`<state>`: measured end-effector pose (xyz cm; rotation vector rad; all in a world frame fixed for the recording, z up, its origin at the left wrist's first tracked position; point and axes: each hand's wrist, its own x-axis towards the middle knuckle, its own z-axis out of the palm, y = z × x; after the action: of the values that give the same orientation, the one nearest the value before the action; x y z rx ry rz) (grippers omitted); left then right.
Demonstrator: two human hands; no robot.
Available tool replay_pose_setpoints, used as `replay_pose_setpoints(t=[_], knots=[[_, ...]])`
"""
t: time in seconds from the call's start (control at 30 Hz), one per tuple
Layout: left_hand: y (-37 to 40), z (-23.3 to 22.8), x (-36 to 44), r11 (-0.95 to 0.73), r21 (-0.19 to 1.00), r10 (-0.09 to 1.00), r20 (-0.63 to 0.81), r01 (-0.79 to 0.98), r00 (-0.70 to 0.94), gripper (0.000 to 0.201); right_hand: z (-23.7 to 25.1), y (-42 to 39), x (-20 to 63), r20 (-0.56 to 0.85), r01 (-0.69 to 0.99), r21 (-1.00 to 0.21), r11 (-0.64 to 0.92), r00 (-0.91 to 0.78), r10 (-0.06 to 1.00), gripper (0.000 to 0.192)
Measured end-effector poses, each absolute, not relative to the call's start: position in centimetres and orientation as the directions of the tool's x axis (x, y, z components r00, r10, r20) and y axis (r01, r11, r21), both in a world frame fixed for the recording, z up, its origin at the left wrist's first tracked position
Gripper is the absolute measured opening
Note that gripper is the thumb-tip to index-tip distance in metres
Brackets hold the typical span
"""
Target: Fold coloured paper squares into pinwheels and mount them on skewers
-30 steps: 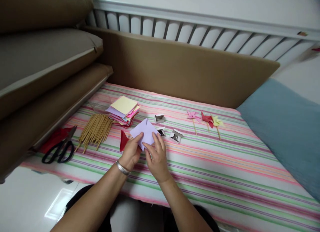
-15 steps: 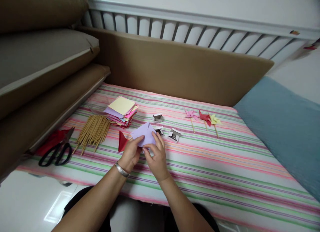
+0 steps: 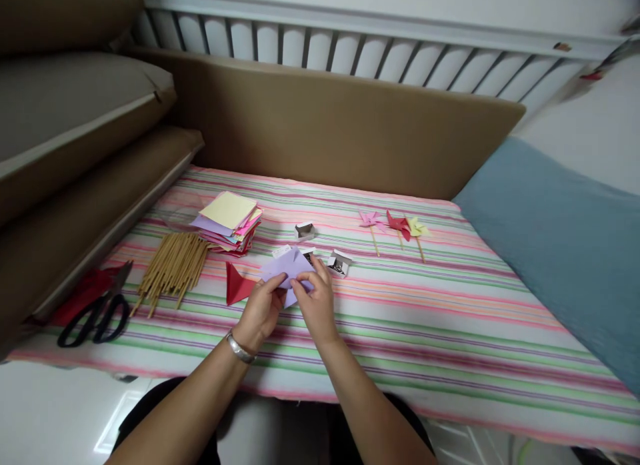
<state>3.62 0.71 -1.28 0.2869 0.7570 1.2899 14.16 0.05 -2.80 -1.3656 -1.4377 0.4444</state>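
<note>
A purple paper square (image 3: 280, 269) with cuts in from its corners is held up between both hands, above the striped cloth. My left hand (image 3: 263, 308) grips its lower left side, thumb on top. My right hand (image 3: 316, 298) pinches the paper near its middle and right side. Just left of the paper lies a folded red paper piece (image 3: 237, 286). Small white boxes with dark metallic bits sit close behind: one box (image 3: 341, 263) to the right, another box (image 3: 305, 231) farther back, and a third partly hidden by the paper.
At the left are a stack of coloured paper squares (image 3: 227, 211), a bundle of wooden sticks (image 3: 173, 270) and black-handled scissors (image 3: 97, 311) by red material. Finished pinwheels (image 3: 399, 225) on sticks lie at the back right. Brown cushions (image 3: 95, 178) border the left; a brown board (image 3: 320, 128) stands behind.
The right fingers have moved in from the paper's lower edge to its middle, and a flap now shows below. The whole view has shifted slightly.
</note>
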Motion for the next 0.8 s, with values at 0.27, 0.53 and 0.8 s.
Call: replay_pose_setpoints(t=[0.27,0.53,0.8], knots=[[0.0,-0.8,4.0,0.224,0.709,0.965,-0.257,-0.669,0.051,0.033,-3.0,0.2,14.3,0.436,0.518,-0.81,0.275,0.219,0.873,0.004],[0.5,-1.6,3.7,0.172,0.836,0.96,-0.26,-0.521,-0.1,0.037,-2.5,0.4,14.5,0.367,0.448,-0.866,0.223,0.266,0.891,0.025],[0.9,-1.6,3.2,0.26,0.915,0.953,-0.294,-0.308,-0.07,0.028,-1.6,1.3,17.1,-0.155,-0.207,-0.967,-0.149,0.016,0.988,0.073]])
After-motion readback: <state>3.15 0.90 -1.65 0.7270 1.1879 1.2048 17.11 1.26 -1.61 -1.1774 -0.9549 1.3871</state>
